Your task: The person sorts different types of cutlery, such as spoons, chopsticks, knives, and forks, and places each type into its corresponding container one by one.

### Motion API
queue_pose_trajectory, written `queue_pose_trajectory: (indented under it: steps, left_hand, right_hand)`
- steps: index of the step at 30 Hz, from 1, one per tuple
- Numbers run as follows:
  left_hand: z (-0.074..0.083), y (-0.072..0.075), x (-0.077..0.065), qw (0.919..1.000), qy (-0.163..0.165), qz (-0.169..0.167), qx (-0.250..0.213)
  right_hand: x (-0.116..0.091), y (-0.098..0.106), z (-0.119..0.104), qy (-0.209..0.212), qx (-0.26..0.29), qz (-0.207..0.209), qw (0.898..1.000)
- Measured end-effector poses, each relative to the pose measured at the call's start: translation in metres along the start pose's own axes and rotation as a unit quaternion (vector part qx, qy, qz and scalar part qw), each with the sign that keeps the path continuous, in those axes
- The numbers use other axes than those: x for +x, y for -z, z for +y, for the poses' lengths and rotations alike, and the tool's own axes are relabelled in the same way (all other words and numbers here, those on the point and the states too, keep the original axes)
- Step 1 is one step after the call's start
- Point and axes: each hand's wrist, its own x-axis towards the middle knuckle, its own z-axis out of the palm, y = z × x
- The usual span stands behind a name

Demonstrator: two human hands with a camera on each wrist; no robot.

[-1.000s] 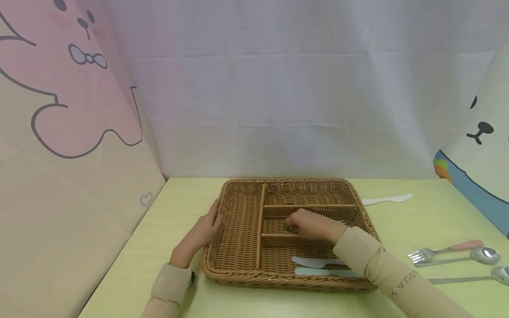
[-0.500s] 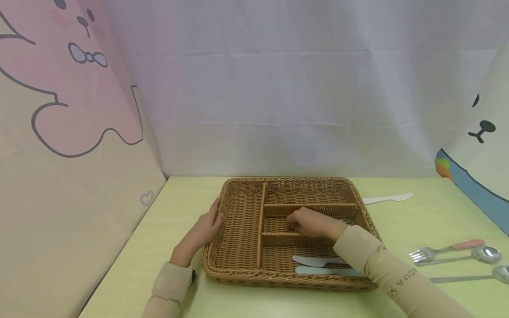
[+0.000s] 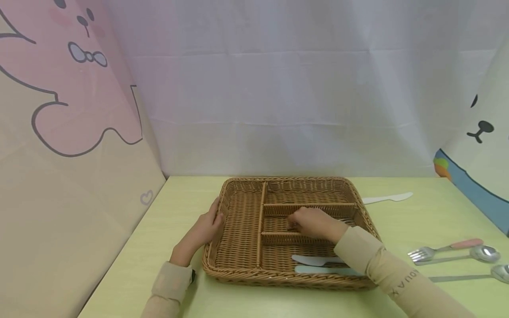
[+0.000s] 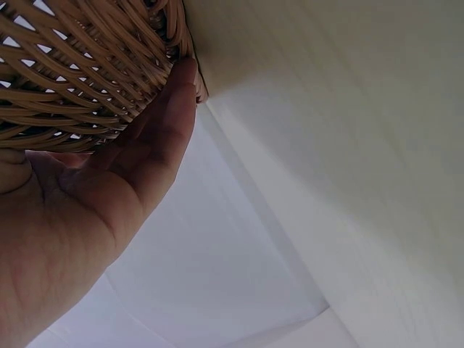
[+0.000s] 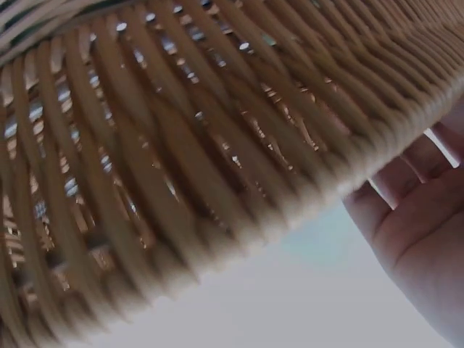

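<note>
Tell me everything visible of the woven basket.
The brown basket, apparently wicker, is shallow, with rounded corners and a braided rim. Dividers make one long left compartment and three right ones. It sits on the table. The left hand touches its left side; the right hand is in the middle right compartment. Cutlery lies in the nearest right one.

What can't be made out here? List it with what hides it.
Head: whatever the right hand holds, if anything; the hand itself hides it.
Head: right ends of the grey knife and mint utensil, behind the sleeve.
Head: lower spoon's bowl, cut off by the right edge.
Right wrist: contents of the basket, blurred and screened by its weave.
</note>
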Motion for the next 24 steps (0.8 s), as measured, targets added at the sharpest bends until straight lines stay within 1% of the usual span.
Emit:
queue_pose_trajectory:
  steps: [7, 12, 17, 24]
  left_hand:
    - [0.001, 0.0, -0.001, 0.9999, -0.009, 0.004, 0.002]
    - [0.001, 0.0, -0.002, 0.9999, -0.014, 0.007, 0.004]
    - [0.001, 0.0, -0.001, 1.0, -0.005, 0.004, 0.002]
    - [0.002, 0.001, 0.0, 1.0, 0.004, 0.002, 0.0]
  right_hand:
    - [-0.006, 0.006, 0.002, 0.006, -0.049, 0.032, 0.998]
    - [-0.011, 0.015, 0.006, -0.007, -0.046, 0.04, 0.998]
    - [-0.018, 0.028, 0.013, -0.01, -0.04, 0.057, 0.998]
    - [-0.032, 0.043, 0.028, -0.017, -0.057, 0.1, 0.993]
